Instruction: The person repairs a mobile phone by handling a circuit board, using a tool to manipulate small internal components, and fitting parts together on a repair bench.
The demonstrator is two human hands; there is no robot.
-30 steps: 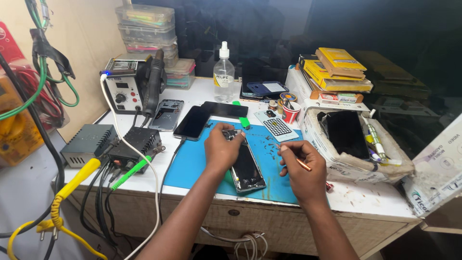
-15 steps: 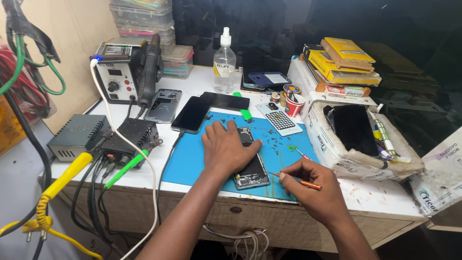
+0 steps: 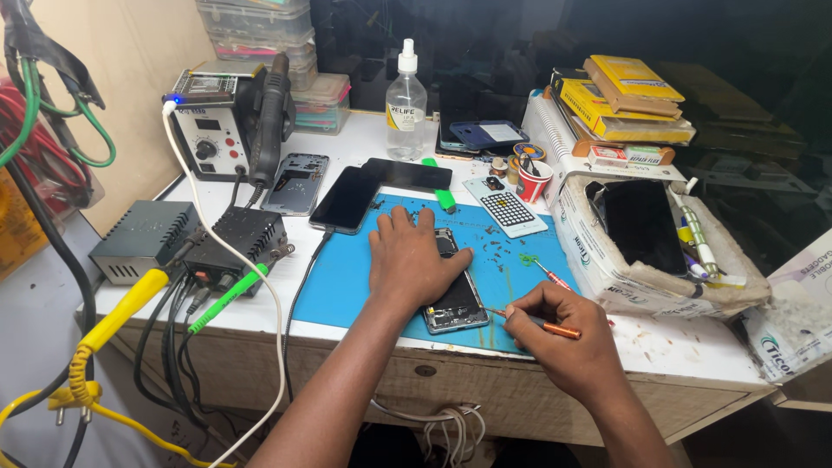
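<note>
Head view, looking down at a white workbench. Opened phone lies flat on the blue mat, back cover off, internals up. Long axis runs near-to-far, far end leaning slightly left; near end sits close to the mat's front edge.

Left hand is laid palm-down over the phone's far half, fingers spread, pressing it to the mat; not curled around anything.

Right hand is closed around an orange-handled screwdriver, shaft pointing left, tip at the phone's near right corner. A second small screwdriver lies on the mat just beyond.

Around: two dark phones at the mat's far edge, spray bottle, hot-air station far left, cardboard box right.
</note>
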